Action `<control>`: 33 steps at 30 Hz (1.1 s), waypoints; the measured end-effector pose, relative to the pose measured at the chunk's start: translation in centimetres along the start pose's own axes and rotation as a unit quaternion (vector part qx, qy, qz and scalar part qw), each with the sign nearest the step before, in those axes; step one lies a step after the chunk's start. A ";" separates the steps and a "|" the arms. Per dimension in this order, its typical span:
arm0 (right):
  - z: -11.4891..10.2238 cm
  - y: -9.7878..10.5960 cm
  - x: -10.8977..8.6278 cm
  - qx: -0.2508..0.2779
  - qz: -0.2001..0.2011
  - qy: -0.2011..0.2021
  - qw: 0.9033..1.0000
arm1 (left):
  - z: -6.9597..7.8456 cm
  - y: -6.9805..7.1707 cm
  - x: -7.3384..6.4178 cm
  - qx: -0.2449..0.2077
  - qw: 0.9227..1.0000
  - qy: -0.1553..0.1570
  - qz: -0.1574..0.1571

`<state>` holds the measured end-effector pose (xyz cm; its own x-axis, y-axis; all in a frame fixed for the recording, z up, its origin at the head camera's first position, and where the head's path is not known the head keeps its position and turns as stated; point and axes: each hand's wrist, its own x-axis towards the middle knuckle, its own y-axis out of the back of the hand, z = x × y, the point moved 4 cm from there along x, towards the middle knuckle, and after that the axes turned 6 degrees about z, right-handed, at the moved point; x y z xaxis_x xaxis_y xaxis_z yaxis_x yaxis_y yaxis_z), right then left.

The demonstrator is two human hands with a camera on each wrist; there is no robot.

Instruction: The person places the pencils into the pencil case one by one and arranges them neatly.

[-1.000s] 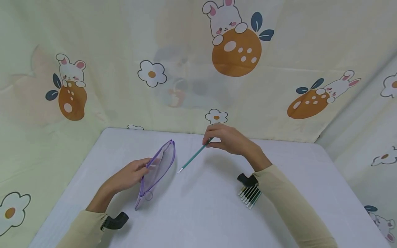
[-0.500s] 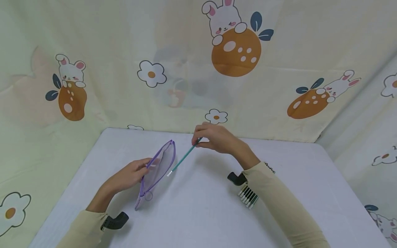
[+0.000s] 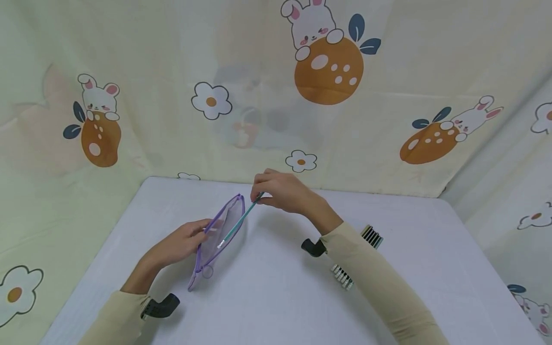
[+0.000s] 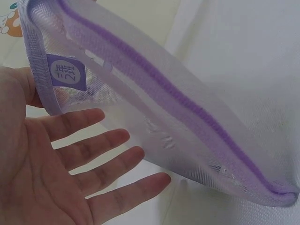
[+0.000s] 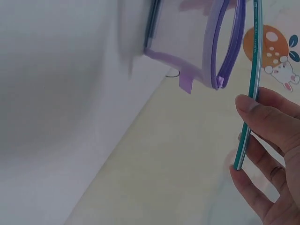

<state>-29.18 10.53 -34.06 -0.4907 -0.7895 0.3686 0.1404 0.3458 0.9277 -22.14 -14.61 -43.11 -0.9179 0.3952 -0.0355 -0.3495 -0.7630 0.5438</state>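
Note:
My left hand holds a see-through mesh zip pouch with purple edging, tilted upright with its mouth open. In the left wrist view, the thumb is partly hidden behind the pouch edge beside a purple label, and the other fingers extend along the mesh. My right hand pinches a teal pencil near its upper end. The pencil slants down to the left, its white-and-silver end at the pouch mouth. Along the pouch's bottom, in the right wrist view, runs a dark teal strip.
Several pencils lie side by side on the white table, partly hidden under the right sleeve. A curtain printed with rabbits and flowers hangs behind the table. Black wrist cameras stick out from both sleeves.
My right hand has moved left with the pencil, bringing its white-and-silver end from beside the pouch to its mouth. The left hand and pouch have stayed put. More of the pencils on the table show.

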 end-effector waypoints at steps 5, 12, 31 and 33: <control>-0.8 -0.9 0.8 -0.004 -0.015 0.011 1.000 | 0.0 0.0 0.1 -0.003 1.000 0.000 -0.006; -2.3 -1.8 1.9 0.003 -0.048 0.023 0.999 | 0.0 0.0 0.2 -0.013 1.000 -0.008 -0.008; -4.1 -3.7 3.2 0.043 -0.083 0.046 0.995 | 0.0 -0.1 0.2 -0.026 0.999 0.006 -0.019; -4.1 -3.8 3.2 0.052 -0.086 0.039 0.994 | 0.0 -0.1 0.2 -0.023 1.000 0.003 -0.018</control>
<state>-27.72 4.59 -36.16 -0.4302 -0.8775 0.2121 -0.0313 0.2493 0.9679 -22.28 -14.50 -43.15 -0.9055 0.4201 -0.0600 -0.3911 -0.7712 0.5022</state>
